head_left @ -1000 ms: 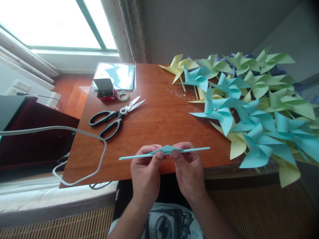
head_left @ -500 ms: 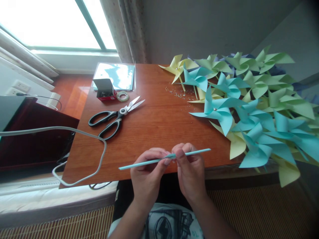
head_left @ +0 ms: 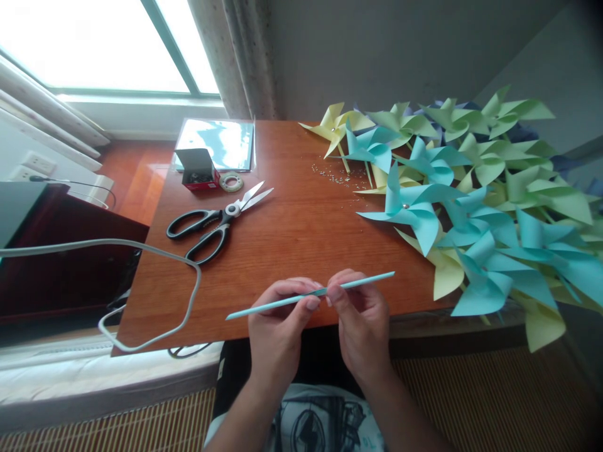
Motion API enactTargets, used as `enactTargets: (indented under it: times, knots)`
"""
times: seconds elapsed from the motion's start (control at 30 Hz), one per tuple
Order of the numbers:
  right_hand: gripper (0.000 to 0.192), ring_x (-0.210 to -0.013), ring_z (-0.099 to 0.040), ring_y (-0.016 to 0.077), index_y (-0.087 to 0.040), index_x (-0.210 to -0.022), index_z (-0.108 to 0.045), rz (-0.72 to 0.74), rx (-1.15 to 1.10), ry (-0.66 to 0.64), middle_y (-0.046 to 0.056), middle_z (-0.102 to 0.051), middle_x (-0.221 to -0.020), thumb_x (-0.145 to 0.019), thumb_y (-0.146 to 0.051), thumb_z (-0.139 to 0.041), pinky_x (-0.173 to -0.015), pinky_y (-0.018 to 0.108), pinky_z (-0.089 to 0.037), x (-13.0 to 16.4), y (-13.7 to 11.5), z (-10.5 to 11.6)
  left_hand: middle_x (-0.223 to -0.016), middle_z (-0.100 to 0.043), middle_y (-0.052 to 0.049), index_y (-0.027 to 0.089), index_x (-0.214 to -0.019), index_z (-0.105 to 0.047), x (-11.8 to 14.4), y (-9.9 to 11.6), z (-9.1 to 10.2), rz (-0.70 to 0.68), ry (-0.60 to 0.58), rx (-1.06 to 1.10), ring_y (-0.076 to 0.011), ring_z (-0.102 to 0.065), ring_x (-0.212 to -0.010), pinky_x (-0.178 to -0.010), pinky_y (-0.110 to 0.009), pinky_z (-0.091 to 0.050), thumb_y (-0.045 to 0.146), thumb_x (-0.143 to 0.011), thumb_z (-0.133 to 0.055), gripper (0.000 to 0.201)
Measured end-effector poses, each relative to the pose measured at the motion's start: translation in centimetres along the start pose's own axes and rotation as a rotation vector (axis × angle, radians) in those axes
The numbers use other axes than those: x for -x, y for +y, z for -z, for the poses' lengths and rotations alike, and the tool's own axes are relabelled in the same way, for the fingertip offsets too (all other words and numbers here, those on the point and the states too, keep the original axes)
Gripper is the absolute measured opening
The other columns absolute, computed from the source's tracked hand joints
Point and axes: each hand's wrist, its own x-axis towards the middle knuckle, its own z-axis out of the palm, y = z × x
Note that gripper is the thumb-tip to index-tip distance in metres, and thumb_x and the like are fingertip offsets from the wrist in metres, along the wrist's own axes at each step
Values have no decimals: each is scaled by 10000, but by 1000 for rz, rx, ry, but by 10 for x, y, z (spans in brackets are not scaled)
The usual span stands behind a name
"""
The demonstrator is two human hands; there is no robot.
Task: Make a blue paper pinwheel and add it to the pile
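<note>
A thin light-blue rolled paper stick (head_left: 268, 306) spans both hands above the table's front edge, its right end a little higher than its left. My left hand (head_left: 277, 333) is closed on it left of the middle, thumb and fingers pinching it. Just right of the middle, my right hand (head_left: 360, 320) grips it the same way. A narrow twisted or folded bit of the paper shows between the thumbs. Fingertips of both hands partly hide the stick there.
Open black-handled scissors (head_left: 226, 216) lie on the wooden table (head_left: 301, 232). Behind them are a red box (head_left: 201, 182), a tape roll (head_left: 231, 182) and plastic-wrapped paper (head_left: 221, 141). Paper pinwheels (head_left: 412, 210) crowd the right side near tiny scattered beads (head_left: 336, 176). A white cable (head_left: 193, 295) loops at left.
The thumbs have shifted slightly along the stick. The paper at its middle, loose and wider before, now looks narrower, and the right end sits slightly higher.
</note>
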Motion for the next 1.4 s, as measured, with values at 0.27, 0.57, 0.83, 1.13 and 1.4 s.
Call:
enactTargets:
  times: [0.27, 0.57, 0.83, 1.13, 1.4]
  knots:
    - [215, -698, -529, 113, -210, -734, -599, -37, -13, -15, -47, -564, -726, -918, -236, -707, -692, 258, -424, 0, -1, -2, -909, -737, 6, 235, -883, -763, 1, 0, 4, -75, -94, -110, -126, -676, -902, -837, -213, -548, 64, -819, -754, 184]
    - [15, -758, -544, 148, -231, -907, -712, 60, -18, -146, 4, -602, -852, -900, -220, -705, -671, 290, -414, -5, -6, 10, -863, -724, 5, 237, -845, -763, -1, 2, 6, -98, -5, -83, -131, -670, -830, -752, -222, -547, 120, -841, -747, 118]
    - [91, -740, -538, 128, -227, -827, -685, 115, 19, 1, -24, -600, -795, -889, -174, -724, -663, 266, -413, 2, 0, 4, -860, -743, -7, 251, -851, -779, 0, 0, 5, -130, 1, -96, -152, -676, -870, -768, -241, -552, 112, -805, -776, 146]
    - [236, -679, -474, 132, -211, -712, -612, -20, -15, 137, -32, -531, -716, -869, -317, -752, -661, 277, -404, 7, 2, -7, -887, -752, -29, 242, -871, -793, 5, 0, 3, -123, -16, -71, -168, -687, -892, -792, -255, -566, 76, -790, -777, 186]
    - [282, -629, -465, 93, -192, -687, -612, -404, -361, 131, -42, -527, -667, -822, -350, -802, -607, 191, -439, 9, -11, -17, -925, -774, -20, 255, -907, -797, 2, 5, 8, -156, -83, -143, -161, -698, -904, -845, -264, -565, 63, -802, -765, 221]
